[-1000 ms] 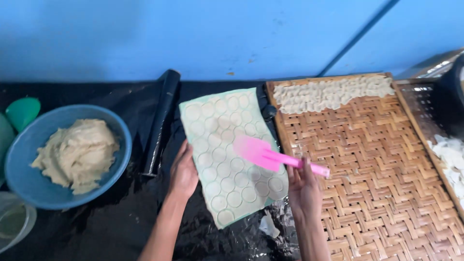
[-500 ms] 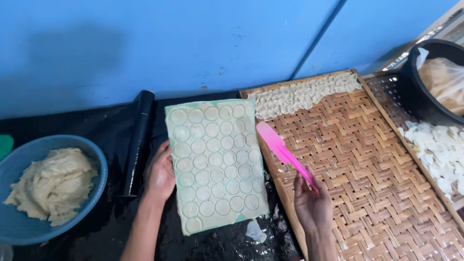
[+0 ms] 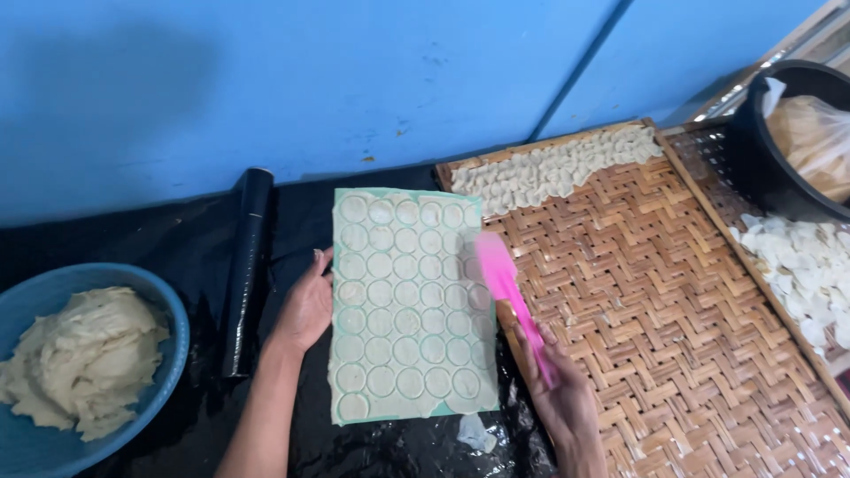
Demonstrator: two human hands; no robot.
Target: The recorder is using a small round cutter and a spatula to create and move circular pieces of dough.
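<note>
A flat sheet of pale dough lies on a light green mat on black plastic, scored all over with round cut-outs. My left hand presses on the sheet's left edge. My right hand holds a pink spatula by its handle. The blade points up and away, over the sheet's right edge, near the woven tray's left rim.
A woven bamboo tray on the right carries a row of small dough rounds at its far end. A blue bowl of dough sits at left. A black roller lies beside the sheet. A black tub and white dough pieces are at far right.
The view has shifted, so everything sits further left in frame. The pink spatula has swung from lying across the sheet to pointing along its right edge. My left hand stays on the left edge.
</note>
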